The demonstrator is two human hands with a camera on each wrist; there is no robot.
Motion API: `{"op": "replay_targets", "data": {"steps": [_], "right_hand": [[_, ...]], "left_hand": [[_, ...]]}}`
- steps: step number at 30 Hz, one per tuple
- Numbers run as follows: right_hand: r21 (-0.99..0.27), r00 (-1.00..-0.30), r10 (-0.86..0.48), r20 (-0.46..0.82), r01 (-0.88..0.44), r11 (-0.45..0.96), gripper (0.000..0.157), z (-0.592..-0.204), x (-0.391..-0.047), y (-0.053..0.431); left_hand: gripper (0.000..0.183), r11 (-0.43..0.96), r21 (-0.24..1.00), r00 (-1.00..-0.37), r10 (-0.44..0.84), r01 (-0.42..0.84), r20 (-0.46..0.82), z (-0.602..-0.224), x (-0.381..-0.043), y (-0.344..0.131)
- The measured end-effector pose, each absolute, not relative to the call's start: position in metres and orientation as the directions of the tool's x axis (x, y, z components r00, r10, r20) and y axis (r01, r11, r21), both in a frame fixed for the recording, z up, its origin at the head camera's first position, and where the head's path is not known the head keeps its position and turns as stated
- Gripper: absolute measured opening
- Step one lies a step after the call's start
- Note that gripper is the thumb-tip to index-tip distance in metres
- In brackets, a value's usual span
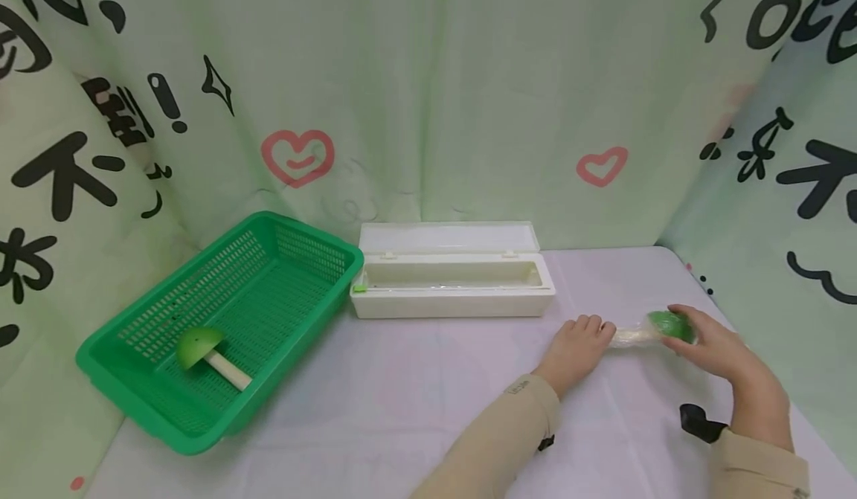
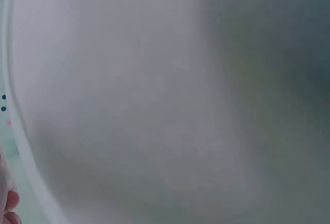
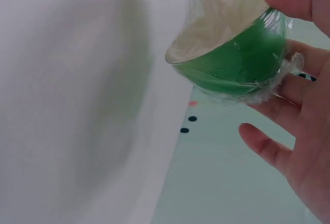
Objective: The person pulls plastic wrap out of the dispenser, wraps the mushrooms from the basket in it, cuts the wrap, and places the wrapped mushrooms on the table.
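Observation:
A toy mushroom (image 1: 672,326) with a green cap and pale stem is wrapped in clear plastic film, held above the right part of the table. My right hand (image 1: 719,346) holds it by the cap; in the right wrist view the thumb is at the cap's rim, other fingers are behind it, and the little finger stands free. My left hand (image 1: 579,350) grips the stem end, its fingers curled. Only its fingertips (image 2: 12,201) show at the left wrist view's lower left edge. Bunched film (image 3: 295,64) sticks out beside the cap.
A long white box (image 1: 451,306) stands at the back centre with its lid (image 1: 448,237) up. Left of it, a green plastic basket (image 1: 301,346) holds another green-capped toy mushroom (image 1: 199,346), with no film visible on it. Printed curtains (image 1: 469,112) enclose the white-covered table (image 1: 375,410).

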State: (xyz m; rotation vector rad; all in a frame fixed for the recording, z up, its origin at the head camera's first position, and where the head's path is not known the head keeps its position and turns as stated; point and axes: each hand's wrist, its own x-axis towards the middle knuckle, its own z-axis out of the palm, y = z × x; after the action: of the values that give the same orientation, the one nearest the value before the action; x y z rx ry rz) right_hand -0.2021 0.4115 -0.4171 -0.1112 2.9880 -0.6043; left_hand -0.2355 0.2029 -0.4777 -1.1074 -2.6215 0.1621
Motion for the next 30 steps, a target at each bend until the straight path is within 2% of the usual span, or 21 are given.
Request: {"op": "replay_targets", "data": {"steps": [4, 8, 12, 15, 21, 25, 30], "right_hand": [[-0.424, -0.992, -0.061, -0.106, -0.010, 0.906, 0.062, -0.421, -0.199, 0.421], [-0.433, -0.990, -0.030, -0.135, 0.032, 0.901, 0.063, -0.425, -0.195, 0.429], [-0.439, -0.990, -0.006, -0.142, 0.058, 0.896, 0.066, -0.428, -0.192, 0.434], [-0.454, -0.992, -0.003, -0.124, 0.054, 0.889, 0.066, -0.431, -0.191, 0.435], [-0.474, -0.999, -0.026, -0.046, -0.001, 0.880, 0.061, -0.441, -0.192, 0.436], [-0.464, -0.999, -0.038, -0.008, -0.030, 0.885, 0.058, -0.444, -0.191, 0.437], [-0.435, -0.999, -0.034, -0.034, -0.016, 0.900, 0.062, -0.442, -0.190, 0.439]], "left_hand": [[0.024, 0.726, -0.108, -0.692, 0.682, 0.679, 0.237, -0.476, -0.232, 0.211], [0.027, 0.719, -0.037, -0.694, 0.683, 0.694, 0.228, -0.476, -0.228, 0.216], [0.032, 0.703, 0.056, -0.701, 0.695, 0.709, 0.159, -0.475, -0.225, 0.216], [0.039, 0.705, 0.121, -0.714, 0.698, 0.699, 0.059, -0.475, -0.224, 0.216], [0.053, 0.735, 0.074, -0.729, 0.678, 0.674, -0.098, -0.477, -0.221, 0.219], [0.053, 0.736, 0.008, -0.731, 0.673, 0.677, -0.114, -0.479, -0.219, 0.221], [0.054, 0.741, -0.014, -0.737, 0.665, 0.671, -0.120, -0.476, -0.220, 0.218]]}}
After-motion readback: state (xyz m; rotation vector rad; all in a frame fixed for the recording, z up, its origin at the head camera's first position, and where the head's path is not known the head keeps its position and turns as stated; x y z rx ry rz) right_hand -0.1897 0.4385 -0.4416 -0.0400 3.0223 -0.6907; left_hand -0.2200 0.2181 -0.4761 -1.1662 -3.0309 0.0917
